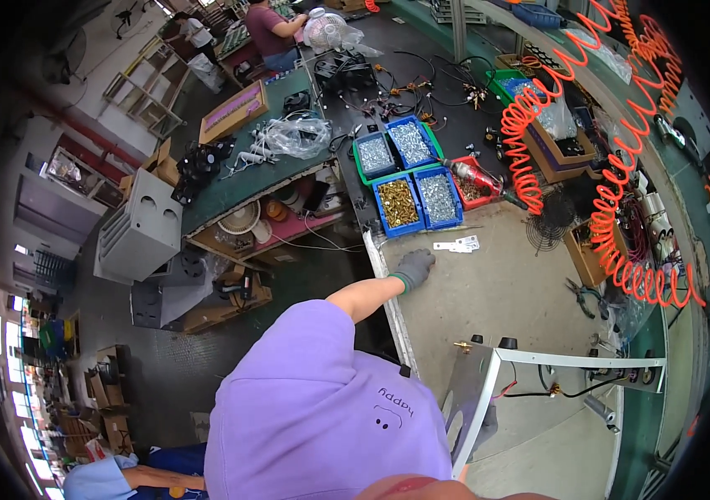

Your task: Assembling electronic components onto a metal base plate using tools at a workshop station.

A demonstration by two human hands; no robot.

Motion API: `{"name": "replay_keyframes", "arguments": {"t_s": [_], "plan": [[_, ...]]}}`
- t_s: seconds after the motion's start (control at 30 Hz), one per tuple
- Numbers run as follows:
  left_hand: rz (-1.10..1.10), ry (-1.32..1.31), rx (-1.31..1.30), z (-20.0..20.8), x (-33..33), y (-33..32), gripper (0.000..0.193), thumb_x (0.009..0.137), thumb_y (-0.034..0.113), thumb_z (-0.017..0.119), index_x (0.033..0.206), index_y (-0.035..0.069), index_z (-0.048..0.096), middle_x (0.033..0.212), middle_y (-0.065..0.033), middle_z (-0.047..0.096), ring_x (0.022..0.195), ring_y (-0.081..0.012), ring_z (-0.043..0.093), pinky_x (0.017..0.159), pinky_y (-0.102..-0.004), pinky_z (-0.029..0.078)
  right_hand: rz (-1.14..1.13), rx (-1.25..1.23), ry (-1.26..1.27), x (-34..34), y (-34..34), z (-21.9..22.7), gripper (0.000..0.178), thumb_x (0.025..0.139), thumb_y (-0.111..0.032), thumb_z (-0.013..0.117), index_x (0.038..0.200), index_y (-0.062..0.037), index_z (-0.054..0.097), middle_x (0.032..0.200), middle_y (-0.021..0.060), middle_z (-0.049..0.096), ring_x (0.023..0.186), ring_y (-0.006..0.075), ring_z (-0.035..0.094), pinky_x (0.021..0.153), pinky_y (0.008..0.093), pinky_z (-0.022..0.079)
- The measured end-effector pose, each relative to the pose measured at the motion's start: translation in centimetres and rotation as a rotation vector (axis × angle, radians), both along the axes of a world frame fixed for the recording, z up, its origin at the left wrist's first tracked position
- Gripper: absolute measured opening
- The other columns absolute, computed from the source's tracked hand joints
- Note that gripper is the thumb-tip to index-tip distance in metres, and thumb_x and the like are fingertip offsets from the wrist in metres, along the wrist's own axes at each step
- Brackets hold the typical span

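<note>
My left hand (413,268), in a grey glove, lies flat with fingers apart on the beige worktop (505,292) near its left edge and holds nothing. Just beyond its fingertips lie small white metal brackets (457,245). A grey sheet-metal housing (488,375) with black knobs, brass fittings and loose wires stands on the worktop close to my body. My right hand (485,427), also in a grey glove, is mostly hidden behind the housing's near panel and appears to grip its edge.
Blue bins of brass screws (398,204) and silver screws (440,197) stand behind the brackets, beside a red bin (475,183). An orange coiled hose (613,233) hangs at the right over a wire fan guard (545,229), boxes and pliers (580,296). A person (271,29) works at the far bench.
</note>
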State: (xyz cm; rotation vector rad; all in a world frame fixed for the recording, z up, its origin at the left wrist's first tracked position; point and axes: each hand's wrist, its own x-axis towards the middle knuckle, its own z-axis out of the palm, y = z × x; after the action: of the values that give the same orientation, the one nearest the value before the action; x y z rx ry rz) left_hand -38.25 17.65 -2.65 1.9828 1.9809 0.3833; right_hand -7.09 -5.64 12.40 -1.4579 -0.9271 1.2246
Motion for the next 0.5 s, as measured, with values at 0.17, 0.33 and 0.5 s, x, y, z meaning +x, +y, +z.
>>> {"name": "replay_keyframes", "arguments": {"t_s": [0.17, 0.33, 0.5], "plan": [[0.030, 0.110, -0.064, 0.8, 1.3, 0.0, 0.010, 0.076, 0.015, 0.055, 0.083, 0.009, 0.059, 0.091, -0.0119, 0.058, 0.087, -0.0311, 0.057, 0.076, -0.0404, 0.046, 0.001, 0.044, -0.024, 0.9, -0.5, -2.0, 0.025, 0.084, -0.011, 0.048, 0.095, 0.0080, 0.060, 0.086, 0.0096, 0.064, 0.074, 0.0149, 0.056, 0.069, 0.0284, 0.046], [-0.057, -0.418, 0.077, 3.2, 5.3, -0.6, 0.010, 0.077, 0.012, 0.055, 0.085, 0.006, 0.056, 0.086, -0.0119, 0.061, 0.077, -0.0251, 0.059, 0.071, -0.0363, 0.048, -0.034, -0.065, -0.056, -0.3, 0.3, 1.1, 0.025, 0.079, -0.005, 0.048, 0.096, 0.0078, 0.061, 0.086, 0.0090, 0.063, 0.077, 0.0139, 0.056, 0.071, 0.0277, 0.046], [0.026, -1.270, -0.361, 12.5, 10.0, -3.5, 0.018, 0.082, 0.011, 0.058, 0.096, 0.000, 0.060, 0.074, -0.0058, 0.059, 0.062, -0.0105, 0.056, 0.058, -0.0257, 0.046, 0.052, 0.006, -0.093, -0.9, 2.0, 3.2, 0.020, 0.080, 0.000, 0.057, 0.099, 0.0054, 0.061, 0.080, 0.0060, 0.062, 0.069, 0.0093, 0.055, 0.064, 0.0234, 0.046]]}}
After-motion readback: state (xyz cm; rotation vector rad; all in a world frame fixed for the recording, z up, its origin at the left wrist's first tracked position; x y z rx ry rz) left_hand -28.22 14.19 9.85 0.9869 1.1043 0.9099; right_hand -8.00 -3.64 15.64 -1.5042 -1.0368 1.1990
